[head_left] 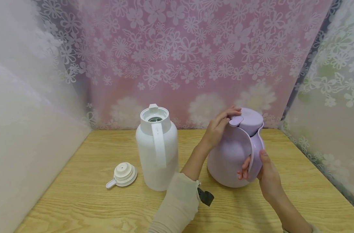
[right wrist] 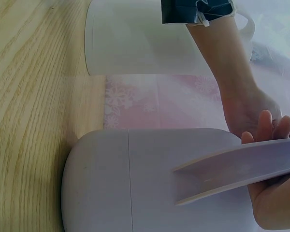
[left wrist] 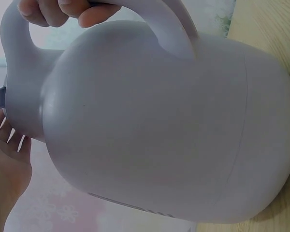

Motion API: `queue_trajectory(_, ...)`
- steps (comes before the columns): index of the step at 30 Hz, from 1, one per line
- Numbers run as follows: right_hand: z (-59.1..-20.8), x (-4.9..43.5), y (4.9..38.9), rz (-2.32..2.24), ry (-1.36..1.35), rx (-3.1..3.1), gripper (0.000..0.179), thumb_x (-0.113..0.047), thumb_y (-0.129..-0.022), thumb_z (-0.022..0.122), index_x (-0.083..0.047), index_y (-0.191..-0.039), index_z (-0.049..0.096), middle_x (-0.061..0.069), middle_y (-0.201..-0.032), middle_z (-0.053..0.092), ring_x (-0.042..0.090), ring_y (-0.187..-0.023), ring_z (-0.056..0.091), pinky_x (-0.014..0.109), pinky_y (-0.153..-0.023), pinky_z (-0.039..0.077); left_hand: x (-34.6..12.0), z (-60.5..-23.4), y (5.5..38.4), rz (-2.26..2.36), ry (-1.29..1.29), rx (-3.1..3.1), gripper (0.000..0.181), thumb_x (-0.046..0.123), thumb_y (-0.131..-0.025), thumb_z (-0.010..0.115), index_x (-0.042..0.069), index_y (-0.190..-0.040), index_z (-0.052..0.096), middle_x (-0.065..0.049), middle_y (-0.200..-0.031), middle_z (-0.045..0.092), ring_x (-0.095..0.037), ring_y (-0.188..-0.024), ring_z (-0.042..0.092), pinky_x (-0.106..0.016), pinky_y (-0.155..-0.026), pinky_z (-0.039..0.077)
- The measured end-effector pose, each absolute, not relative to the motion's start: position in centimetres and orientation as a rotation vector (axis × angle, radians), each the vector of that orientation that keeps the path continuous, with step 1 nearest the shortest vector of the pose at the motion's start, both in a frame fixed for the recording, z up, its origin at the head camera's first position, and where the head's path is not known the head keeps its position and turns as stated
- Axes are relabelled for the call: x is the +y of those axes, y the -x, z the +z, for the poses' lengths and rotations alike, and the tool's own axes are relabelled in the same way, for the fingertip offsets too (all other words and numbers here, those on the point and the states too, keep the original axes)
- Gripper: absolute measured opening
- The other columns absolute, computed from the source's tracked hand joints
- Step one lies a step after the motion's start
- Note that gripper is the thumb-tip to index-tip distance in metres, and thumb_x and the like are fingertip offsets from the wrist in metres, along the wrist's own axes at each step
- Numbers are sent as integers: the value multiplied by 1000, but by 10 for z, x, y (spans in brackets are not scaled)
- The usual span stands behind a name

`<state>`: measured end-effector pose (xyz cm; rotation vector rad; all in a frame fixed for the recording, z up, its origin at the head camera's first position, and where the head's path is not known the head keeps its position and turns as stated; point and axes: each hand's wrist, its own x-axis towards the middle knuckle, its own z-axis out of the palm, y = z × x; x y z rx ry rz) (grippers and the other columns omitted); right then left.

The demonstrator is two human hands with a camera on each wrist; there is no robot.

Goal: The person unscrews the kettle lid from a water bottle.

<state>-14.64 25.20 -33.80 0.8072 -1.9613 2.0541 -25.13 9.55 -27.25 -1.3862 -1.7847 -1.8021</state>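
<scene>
A lilac thermos jug (head_left: 229, 158) stands on the table at the right, its lilac lid (head_left: 251, 118) on top. My right hand (head_left: 270, 178) grips the jug's handle (head_left: 258, 152), with fingers passing through the loop and the thumb on the outside. My left hand (head_left: 217, 127) rests against the lid and neck from the left, its fingers fairly straight; in the left wrist view its fingers touch the neck. A white thermos jug (head_left: 156, 145) stands left of it with its mouth uncovered. A white stopper (head_left: 124, 173) with a tab lies beside that jug.
The wooden table (head_left: 86, 200) is bounded by a pink flowered cloth (head_left: 171, 64) behind and pale flowered sheets at both sides. A dark strap piece (head_left: 205, 196) hangs at my left sleeve.
</scene>
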Motion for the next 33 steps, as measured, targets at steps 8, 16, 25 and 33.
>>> queue_trajectory(8,-338,252,146,2056,-802,-1962,57,-25,-103,6,-6,-78,53,4,-62,56,19,-61,62,30,-66,51,106,-297,277,-1533,1365,-1749,24,2,-91,49,-2,-113,59,-12,-126,53,-9,-127,32,-27,-104,22)
queue_trajectory(16,-337,252,145,2069,-828,-1941,56,-25,-103,6,-5,-79,53,4,-62,56,18,-61,61,29,-67,50,109,-295,271,-1315,1241,-1807,23,10,-87,63,6,-110,65,-3,-120,58,-11,-120,39,-24,-100,26)
queue_trajectory(25,-337,253,145,2072,-810,-1954,56,-25,-103,6,-7,-80,54,3,-61,57,18,-60,61,30,-68,50,116,-283,251,-1051,993,-1901,23,23,-79,73,17,-101,72,8,-103,63,-8,-100,45,-13,-89,30)
queue_trajectory(33,-337,252,147,2087,-795,-1950,57,-26,-103,6,-8,-79,55,2,-61,57,20,-58,60,30,-68,51,121,-272,241,-816,873,-1976,24,35,-76,74,25,-97,73,13,-92,60,-8,-82,42,-13,-74,32)
